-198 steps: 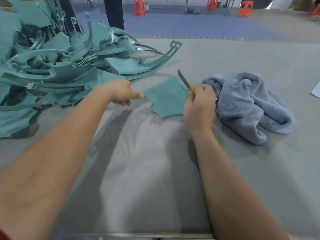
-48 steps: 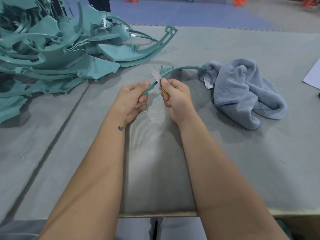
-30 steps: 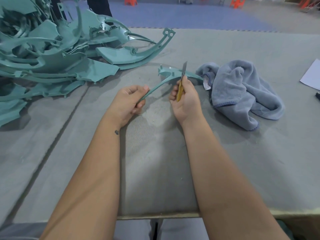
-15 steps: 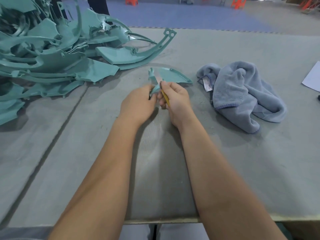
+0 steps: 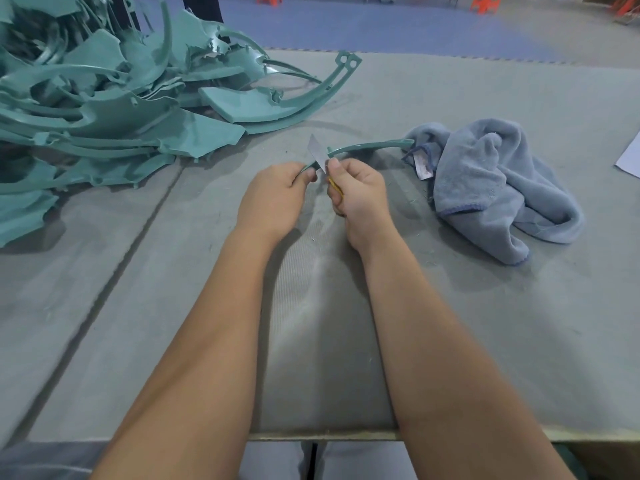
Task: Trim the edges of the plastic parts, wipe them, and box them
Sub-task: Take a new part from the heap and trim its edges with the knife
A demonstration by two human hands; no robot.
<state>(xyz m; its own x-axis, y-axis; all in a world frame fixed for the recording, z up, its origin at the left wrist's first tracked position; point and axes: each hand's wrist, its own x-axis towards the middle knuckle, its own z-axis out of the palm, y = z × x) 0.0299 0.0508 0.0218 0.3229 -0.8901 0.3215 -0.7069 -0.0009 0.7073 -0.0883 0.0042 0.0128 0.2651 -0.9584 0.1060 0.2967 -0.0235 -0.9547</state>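
A teal plastic part shows edge-on as a thin curved strip above the grey table. My left hand grips its near end. My right hand grips a yellow-handled knife, and the knife's blade lies against the part's edge just beyond my left thumb. The part's far end reaches the grey-blue cloth crumpled to the right.
A big heap of teal plastic parts covers the table's far left. A white sheet of paper lies at the right edge. The table's front edge is close to my body. Orange stools stand on the floor beyond.
The part has turned from its broad face to edge-on, its far end now by the cloth. My right hand has brought the blade back against the edge near my left thumb.
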